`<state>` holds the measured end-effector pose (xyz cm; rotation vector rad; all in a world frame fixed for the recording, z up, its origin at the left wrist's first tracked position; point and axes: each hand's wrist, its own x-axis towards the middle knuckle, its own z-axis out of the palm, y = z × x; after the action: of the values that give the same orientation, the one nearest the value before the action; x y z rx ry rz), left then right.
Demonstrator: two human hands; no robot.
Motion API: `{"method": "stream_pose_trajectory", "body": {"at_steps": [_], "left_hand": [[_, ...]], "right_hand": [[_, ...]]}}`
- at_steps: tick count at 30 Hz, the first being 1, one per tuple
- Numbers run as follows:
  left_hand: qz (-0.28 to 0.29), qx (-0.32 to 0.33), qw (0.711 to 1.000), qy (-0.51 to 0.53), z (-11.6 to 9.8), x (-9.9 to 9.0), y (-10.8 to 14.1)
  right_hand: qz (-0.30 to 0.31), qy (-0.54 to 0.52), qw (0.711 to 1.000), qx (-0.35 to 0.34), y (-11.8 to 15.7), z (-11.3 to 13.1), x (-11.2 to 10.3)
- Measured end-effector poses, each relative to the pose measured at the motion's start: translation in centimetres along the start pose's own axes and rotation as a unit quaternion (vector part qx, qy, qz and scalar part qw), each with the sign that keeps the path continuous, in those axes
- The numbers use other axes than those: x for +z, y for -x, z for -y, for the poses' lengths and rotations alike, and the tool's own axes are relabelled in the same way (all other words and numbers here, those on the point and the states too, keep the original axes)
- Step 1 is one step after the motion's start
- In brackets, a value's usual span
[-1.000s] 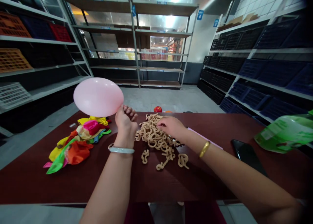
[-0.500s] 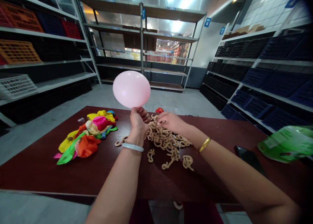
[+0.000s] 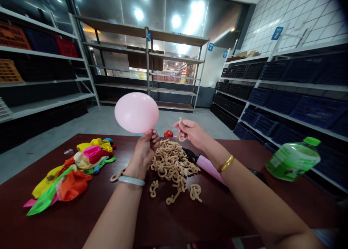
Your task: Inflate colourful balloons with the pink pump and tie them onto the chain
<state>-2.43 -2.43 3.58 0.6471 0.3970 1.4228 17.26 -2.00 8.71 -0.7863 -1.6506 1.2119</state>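
Note:
My left hand (image 3: 146, 147) is closed in a pinch on the neck of an inflated pink balloon (image 3: 136, 113), which stands up and to the left of the fingers. My right hand (image 3: 189, 130) pinches a short beige band (image 3: 181, 122), raised above the far end of the pile. Between the hands and nearer to me lies a heap of tangled beige bands (image 3: 174, 162), with a few loose pieces in front. Under my right forearm lies a pink and black hand pump (image 3: 210, 168), partly hidden.
Bright fabric-like or rubber pieces (image 3: 73, 169) lie heaped at the left of the dark table (image 3: 152, 223). A green-capped bottle (image 3: 295, 160) stands at the right. A red round object (image 3: 168, 133) sits at the far edge. Shelves with crates (image 3: 280, 100) surround the table.
My right hand has lifted from the pile with a beige band in its fingers. The view has shifted, uncovering the pump and the bottle's cap. My left hand still grips the balloon.

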Motion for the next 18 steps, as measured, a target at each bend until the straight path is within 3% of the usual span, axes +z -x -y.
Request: {"method": "stream_pose_trajectory", "body": {"at_steps": [3,6,9,14,18], "left_hand": [[-0.012,-0.028,0.997,-0.070,1.3,0.2,0.1],[-0.059,-0.007,0.981,-0.185,3.3,0.1,-0.3],[-0.090,0.006,0.963,-0.254,5.3,0.1,-0.9],[-0.093,0.019,0.961,-0.260,7.4,0.9,0.0],[-0.068,-0.025,0.974,-0.213,7.8,1.9,1.2]], "right_hand": [[0.023,0.237,0.968,-0.074,0.9,-0.8,0.1],[0.034,0.439,0.887,-0.139,1.9,-1.5,0.4],[0.065,0.534,0.826,-0.165,2.7,-2.1,0.8],[-0.011,0.541,0.818,-0.197,3.4,-3.6,1.3],[-0.039,0.509,0.825,-0.241,3.7,-4.9,1.0]]}}
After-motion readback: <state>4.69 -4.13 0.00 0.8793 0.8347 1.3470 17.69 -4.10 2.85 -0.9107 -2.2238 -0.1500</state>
